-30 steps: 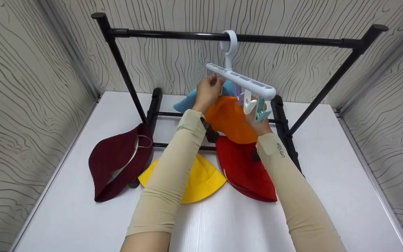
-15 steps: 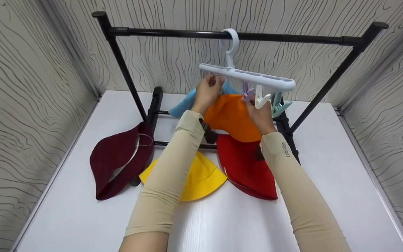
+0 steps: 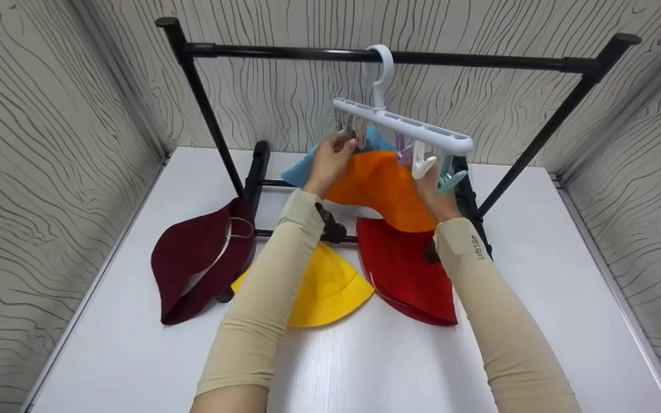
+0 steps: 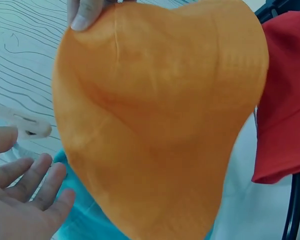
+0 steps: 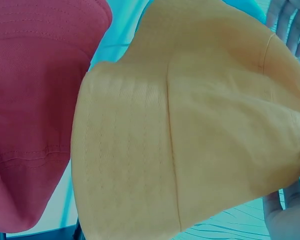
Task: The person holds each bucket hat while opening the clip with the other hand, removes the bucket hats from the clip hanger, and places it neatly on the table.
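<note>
Apparently midway through, the work centres on an orange bucket hat [image 3: 385, 186], which a person holds up just beneath a white clip hanger [image 3: 405, 123] on a black garment rack's rail [image 3: 284, 53]. The right hand [image 3: 436, 192] pinches the hat near its edge; the left hand [image 3: 330, 163] is loosely spread by a pink clip [image 3: 361, 133], its fingers apart from the orange fabric in the wrist view. Already done, by the look of it: the hanger is hooked on, with purple [image 3: 404, 152], white [image 3: 421, 163] and green [image 3: 450, 179] clips along its other half. No clip can be seen biting the orange hat, so fastening it appears left to do. Whether the blue hat [image 3: 300, 168] behind is clipped cannot be told. Maroon [image 3: 190, 252], yellow [image 3: 330, 289] and red [image 3: 399, 264] bucket hats lie below, around the rack's base on the white table [image 3: 583, 321], off the hanger. No box or basket shows; the maroon hat's opening faces outward, a pale cord visible at it.
</note>
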Demonstrator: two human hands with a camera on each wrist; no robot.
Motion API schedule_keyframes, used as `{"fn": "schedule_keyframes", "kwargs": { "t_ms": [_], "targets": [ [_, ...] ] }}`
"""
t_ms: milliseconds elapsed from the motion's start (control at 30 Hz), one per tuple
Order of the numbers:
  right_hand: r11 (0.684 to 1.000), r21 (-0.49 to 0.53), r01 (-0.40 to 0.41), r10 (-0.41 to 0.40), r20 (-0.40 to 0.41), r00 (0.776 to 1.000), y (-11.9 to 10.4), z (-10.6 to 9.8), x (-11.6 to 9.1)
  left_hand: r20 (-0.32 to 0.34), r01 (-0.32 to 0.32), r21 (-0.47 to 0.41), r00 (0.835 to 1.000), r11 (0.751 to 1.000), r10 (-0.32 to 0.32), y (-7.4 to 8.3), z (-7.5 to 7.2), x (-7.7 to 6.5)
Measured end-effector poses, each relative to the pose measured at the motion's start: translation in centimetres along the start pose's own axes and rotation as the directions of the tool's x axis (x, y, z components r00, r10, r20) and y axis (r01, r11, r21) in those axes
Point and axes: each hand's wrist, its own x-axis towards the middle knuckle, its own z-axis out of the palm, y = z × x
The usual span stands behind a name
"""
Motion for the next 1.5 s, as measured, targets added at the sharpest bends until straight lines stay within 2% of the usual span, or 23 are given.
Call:
{"fn": "schedule_keyframes", "kwargs": {
  "t_ms": [33,100,133,267,400,567,700,1033,1200,1500],
  "targets": [
    [0.999,-0.027,0.017,-0.017,-0.014,1.0,0.0,-0.1,-0.1,0.002,0.0,-0.002,1.0,1.0,0.0,-0.1,-0.1,-0.1],
    [0.989,-0.144,0.029,-0.033,-0.028,0.999,0.1,-0.6,-0.6,0.004,0.003,-0.005,1.0,1.0,-0.003,-0.3,-0.2,-0.3],
    [0.986,-0.165,0.027,-0.034,-0.039,0.999,0.1,-0.8,-0.7,0.003,0.007,-0.007,1.0,1.0,-0.007,-0.3,-0.2,-0.4],
    [0.988,-0.151,0.04,-0.044,-0.026,0.999,0.2,-1.3,-0.8,-0.001,0.019,-0.009,1.0,1.0,-0.019,-0.5,-0.4,-0.9],
    [0.981,-0.193,-0.023,0.022,-0.012,1.0,-0.2,-1.9,-0.9,0.005,0.035,-0.011,0.999,0.999,-0.035,-0.7,-0.5,-1.2],
    [0.953,-0.283,-0.11,0.12,0.019,0.993,-0.9,-2.6,-0.9,0.006,0.049,-0.001,0.999,0.999,-0.049,-0.9,-0.7,-1.5],
    [0.943,-0.298,-0.147,0.159,0.017,0.987,-1.1,-3.1,-1.0,0.005,0.05,-0.002,0.999,0.999,-0.05,-1.2,-0.7,-1.8],
    [0.953,-0.282,-0.109,0.104,-0.033,0.994,-1.1,-4.5,-1.7,0.023,0.03,-0.065,0.999,0.997,-0.029,-2.0,-0.6,-2.9],
    [0.951,-0.285,-0.117,0.11,-0.041,0.993,-1.0,-5.6,-2.2,0.014,0.015,-0.055,1.0,0.998,-0.014,-2.5,-0.5,-3.2],
    [0.935,-0.314,-0.167,0.155,-0.064,0.986,-1.1,-7.5,-3.4,0.013,0.059,0.0,0.998,0.998,-0.059,-3.4,-0.9,-4.0]
  ]
}}
